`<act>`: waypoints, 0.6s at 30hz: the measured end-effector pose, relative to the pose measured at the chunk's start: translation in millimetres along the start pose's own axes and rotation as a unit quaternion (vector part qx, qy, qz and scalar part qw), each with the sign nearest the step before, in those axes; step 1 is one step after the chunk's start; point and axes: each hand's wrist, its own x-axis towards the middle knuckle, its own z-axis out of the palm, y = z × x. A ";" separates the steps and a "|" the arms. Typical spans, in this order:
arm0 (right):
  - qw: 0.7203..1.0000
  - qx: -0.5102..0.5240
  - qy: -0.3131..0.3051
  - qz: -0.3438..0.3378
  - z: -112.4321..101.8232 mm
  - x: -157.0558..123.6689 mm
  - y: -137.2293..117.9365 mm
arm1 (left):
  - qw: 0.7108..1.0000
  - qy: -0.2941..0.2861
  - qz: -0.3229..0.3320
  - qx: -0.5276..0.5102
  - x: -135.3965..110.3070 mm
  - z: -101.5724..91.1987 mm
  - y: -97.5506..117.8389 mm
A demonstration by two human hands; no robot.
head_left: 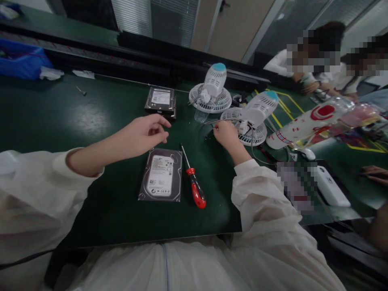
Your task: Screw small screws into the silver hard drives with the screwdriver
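My left hand (151,130) hovers between two hard drives, its fingers loosely bent and apart, holding nothing. Below it a hard drive (160,174) lies label up near the table's front. Beside that drive rests a screwdriver (196,188) with a red and black handle, its tip pointing away from me. Beyond my left hand sits a stack of hard drives (160,99). My right hand (226,133) is down by a white fan (257,111), its fingers curled in; what they pinch, if anything, is hidden. A thin metallic strip (212,121) shows just beyond it. Small dark bits (207,138) lie beside its fingertips.
A second white fan (215,87) stands behind a small clear cup (201,116). To the right are a printed bottle (303,125), cables, and a white box-like device (332,186). A blue bag (22,60) sits far left. Other people sit at the far right.
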 end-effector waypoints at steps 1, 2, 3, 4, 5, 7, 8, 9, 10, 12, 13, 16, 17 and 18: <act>1.000 0.002 0.000 0.001 0.2 0.1 -1.1 | 1.000 -0.001 -0.009 0.000 -8.7 -1.0 0.6; 1.000 0.005 0.001 0.002 0.3 -0.3 -2.1 | 1.000 -0.004 -0.016 0.000 -16.1 -1.4 0.9; 1.000 0.010 0.001 0.003 0.2 -0.9 -3.0 | 1.000 -0.001 -0.019 0.000 -22.1 -1.2 0.8; 1.000 0.016 0.002 0.003 0.2 -1.8 -3.8 | 1.000 0.005 -0.022 0.001 -26.9 -0.5 0.3; 1.000 0.024 0.003 0.004 0.0 -2.9 -4.2 | 1.000 0.014 -0.025 0.002 -30.4 0.8 -0.6; 0.999 0.045 0.006 0.004 -0.6 -4.9 -4.3 | 0.999 0.029 -0.029 0.004 -35.0 4.6 -2.8; 0.998 0.060 0.008 0.003 -1.3 -5.9 -4.0 | 0.999 0.035 -0.029 0.005 -36.5 6.9 -3.6; 0.997 0.077 0.009 0.000 -2.3 -6.9 -3.7 | 0.999 0.038 -0.026 0.008 -37.8 9.5 -4.0; 0.995 0.098 0.011 -0.005 -3.6 -8.3 -3.5 | 0.999 0.039 -0.022 0.014 -39.2 12.2 -3.8; 0.988 0.149 0.011 -0.025 -7.1 -13.3 -4.7 | 0.999 0.033 -0.013 0.036 -42.6 17.9 -1.4; 0.983 0.180 0.008 -0.041 -9.2 -18.1 -6.6 | 0.998 0.024 -0.008 0.054 -44.8 20.8 0.5; 0.951 0.288 -0.024 -0.111 -14.6 -45.7 -18.8 | 0.989 -0.019 0.024 0.143 -52.7 29.9 6.7; 0.934 0.325 -0.041 -0.140 -15.6 -59.3 -24.7 | 0.982 -0.024 0.045 0.181 -55.7 33.0 8.2; 0.916 0.360 -0.058 -0.170 -16.2 -74.1 -31.2 | 0.974 -0.022 0.069 0.216 -58.8 36.0 9.2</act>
